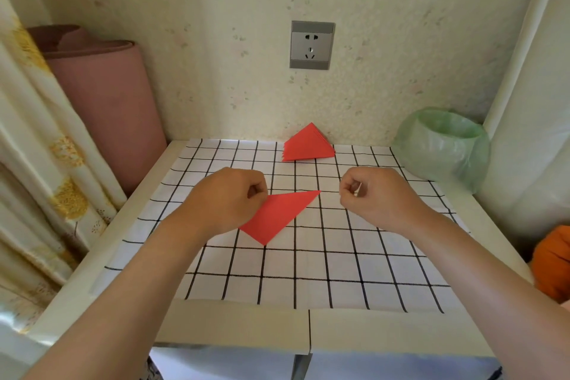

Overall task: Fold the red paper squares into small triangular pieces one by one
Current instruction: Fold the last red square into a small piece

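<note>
One red triangle pinched by left hand; right hand clenched, seemingly empty; folded stack, bagged bin behind.

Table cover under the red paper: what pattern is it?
White with a black grid of squares; the head view shows the table cover clearly around the red paper.

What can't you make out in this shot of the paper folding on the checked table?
All in the head view:
Left part of the folded red paper: covered by the left hand gripping it.
Count of pieces in the red stack: edges too fine.
Orange thing: cut off by the right edge.
Inside of the green-lined bin: hidden by its own rim.
</note>
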